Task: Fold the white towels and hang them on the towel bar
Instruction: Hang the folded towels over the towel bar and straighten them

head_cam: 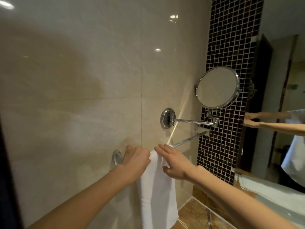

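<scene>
Done: towel (156, 187) hung over towel bar (189, 139)
Left hand (135, 161): towel gripped, fingers curled
Right hand (173, 162): fingers straight, laid atop towel bar
Pending: smoothing, probably

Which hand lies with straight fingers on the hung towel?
The right hand: its fingers lie straight across the white towel, while the left hand curls over the towel bar.

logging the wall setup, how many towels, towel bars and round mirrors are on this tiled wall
white towel: 1
towel bar: 1
round mirror: 1
total: 3
</scene>
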